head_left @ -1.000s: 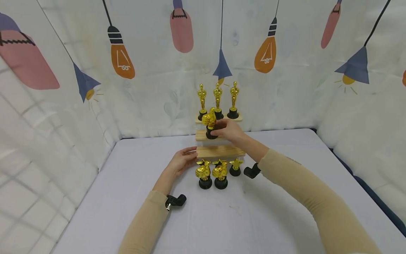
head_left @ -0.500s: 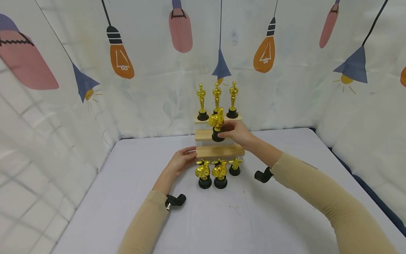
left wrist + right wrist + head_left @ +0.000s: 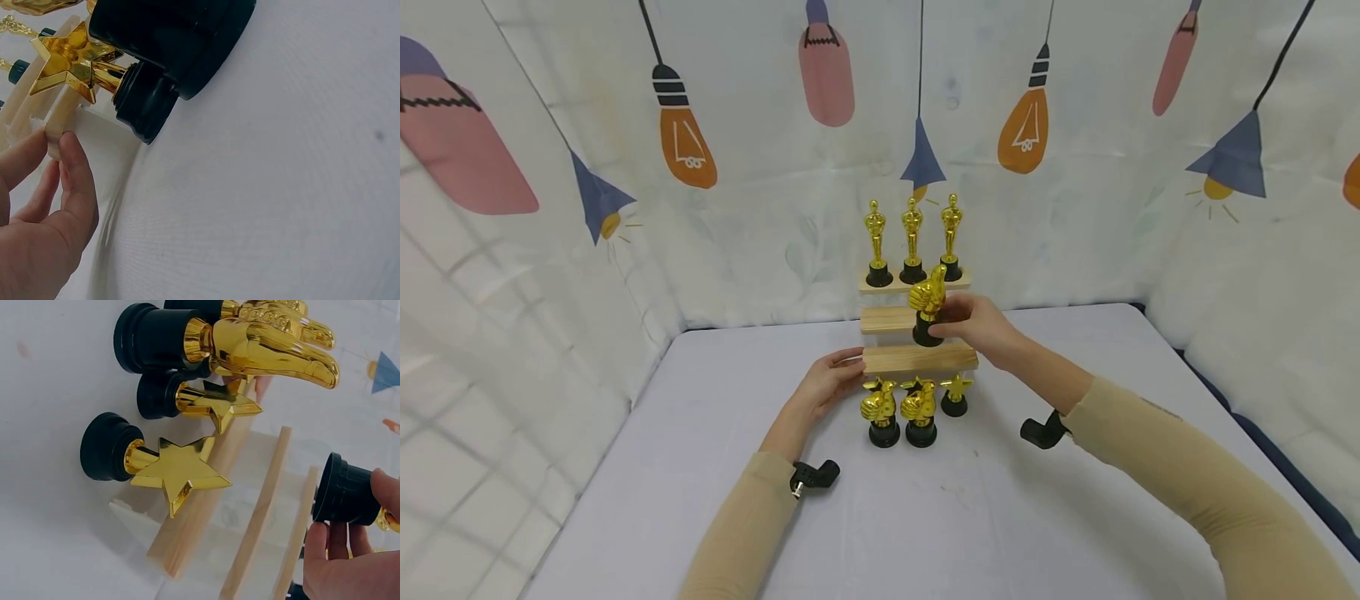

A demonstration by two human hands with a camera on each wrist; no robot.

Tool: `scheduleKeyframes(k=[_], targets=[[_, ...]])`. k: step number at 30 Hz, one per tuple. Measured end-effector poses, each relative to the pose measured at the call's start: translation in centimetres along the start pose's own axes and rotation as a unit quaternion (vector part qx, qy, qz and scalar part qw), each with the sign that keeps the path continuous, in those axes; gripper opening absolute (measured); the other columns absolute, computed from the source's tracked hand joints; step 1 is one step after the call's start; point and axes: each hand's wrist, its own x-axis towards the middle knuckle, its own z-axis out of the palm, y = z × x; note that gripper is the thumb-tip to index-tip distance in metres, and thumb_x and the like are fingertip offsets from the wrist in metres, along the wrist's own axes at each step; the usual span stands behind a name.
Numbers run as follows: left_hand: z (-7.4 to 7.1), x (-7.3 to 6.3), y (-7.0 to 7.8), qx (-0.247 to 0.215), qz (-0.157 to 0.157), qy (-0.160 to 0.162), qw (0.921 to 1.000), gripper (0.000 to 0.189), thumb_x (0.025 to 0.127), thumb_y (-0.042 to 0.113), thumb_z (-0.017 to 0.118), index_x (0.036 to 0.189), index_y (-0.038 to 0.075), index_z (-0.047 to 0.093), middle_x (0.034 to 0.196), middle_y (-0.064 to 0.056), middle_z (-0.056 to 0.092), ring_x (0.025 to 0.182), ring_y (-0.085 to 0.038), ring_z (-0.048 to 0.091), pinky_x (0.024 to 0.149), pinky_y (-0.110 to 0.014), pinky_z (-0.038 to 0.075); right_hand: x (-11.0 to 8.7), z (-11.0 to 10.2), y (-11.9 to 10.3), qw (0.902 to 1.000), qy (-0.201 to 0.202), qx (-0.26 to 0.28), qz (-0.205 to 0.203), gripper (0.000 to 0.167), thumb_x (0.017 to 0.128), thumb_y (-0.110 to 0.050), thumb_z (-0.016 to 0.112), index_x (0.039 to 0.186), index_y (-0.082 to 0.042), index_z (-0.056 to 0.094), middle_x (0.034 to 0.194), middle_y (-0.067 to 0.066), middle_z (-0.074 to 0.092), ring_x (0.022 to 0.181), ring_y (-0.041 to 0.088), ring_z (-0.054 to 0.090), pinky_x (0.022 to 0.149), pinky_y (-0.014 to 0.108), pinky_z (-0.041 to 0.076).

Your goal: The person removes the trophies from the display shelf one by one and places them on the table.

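My right hand (image 3: 983,332) holds a gold thumbs-up trophy (image 3: 928,292) by its black base (image 3: 347,490), thumb on one side and fingers on the other. It is upright, in front of the middle step of a three-step wooden display stand (image 3: 920,360). At the stand's left end, my left hand (image 3: 829,379) pinches the tip of the lowest board (image 3: 60,122) between thumb and fingers. Two more thumbs-up trophies (image 3: 880,408) stand on the table before the stand, partly hiding two of the three star trophies (image 3: 956,392) behind them.
Three gold figure trophies (image 3: 912,237) stand in a row on the top step. The stand sits on a white-covered table (image 3: 1000,500), near its back edge. Behind hangs a white cloth (image 3: 737,242) printed with lamps and bulbs.
The thumbs-up trophy in my right hand has moved right and slightly lower, uncovering the middle figure trophy. My left hand stays at the board's end.
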Motion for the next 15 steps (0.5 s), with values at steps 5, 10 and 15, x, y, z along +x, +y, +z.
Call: scheduleKeyframes(k=[5, 10, 15], targets=[[-0.1, -0.2, -0.1, 0.0, 0.006, -0.002, 1.0, 0.048, 0.101, 0.002, 0.065, 0.147, -0.002, 0.051, 0.138, -0.023, 0.057, 0.111, -0.021, 0.065, 0.095, -0.032, 0.056, -0.3, -0.2, 0.3, 1.0, -0.003, -0.003, 0.0, 0.047, 0.094, -0.008, 0.075, 0.137, 0.001, 0.057, 0.134, 0.016, 0.061, 0.126, 0.03, 0.056, 0.11, 0.045, 0.044], [-0.1, -0.1, -0.1, -0.002, 0.007, -0.005, 1.0, 0.049, 0.1, 0.002, 0.066, 0.147, -0.003, 0.051, 0.138, -0.023, 0.057, 0.109, -0.02, 0.066, 0.096, -0.033, 0.055, -0.8, -0.6, 0.8, 1.0, -0.003, -0.003, 0.003, 0.048, 0.095, -0.01, 0.076, 0.137, 0.002, 0.057, 0.136, 0.017, 0.061, 0.128, 0.031, 0.055, 0.113, 0.046, 0.041], [-0.1, -0.1, -0.1, -0.002, 0.007, -0.006, 1.0, 0.049, 0.101, 0.002, 0.065, 0.147, -0.003, 0.051, 0.139, -0.023, 0.056, 0.113, -0.022, 0.065, 0.097, -0.033, 0.055, -1.2, -1.0, 1.4, 1.0, -0.002, -0.004, 0.002, 0.049, 0.094, -0.011, 0.076, 0.137, 0.002, 0.057, 0.135, 0.018, 0.061, 0.128, 0.032, 0.055, 0.113, 0.046, 0.041]])
